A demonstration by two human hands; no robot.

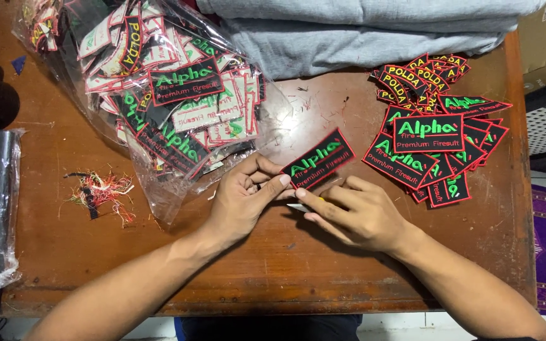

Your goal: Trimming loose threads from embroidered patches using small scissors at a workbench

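Holding: left hand point(241, 199) fingers pinch black patch point(318, 159) at its near-left end
Axis: long side rising far-right
Right hand point(355, 215): fingers grasping a small tool point(299, 207)

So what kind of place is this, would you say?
Probably a small garment or embroidery workshop: a clear plastic bag full of embroidered patches, a sorted patch pile, thread trimmings on the wooden table, and folded grey fabric.

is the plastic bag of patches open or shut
Open: the plastic bag has its mouth gaping toward the hands, and patches lie at its edge on the table.
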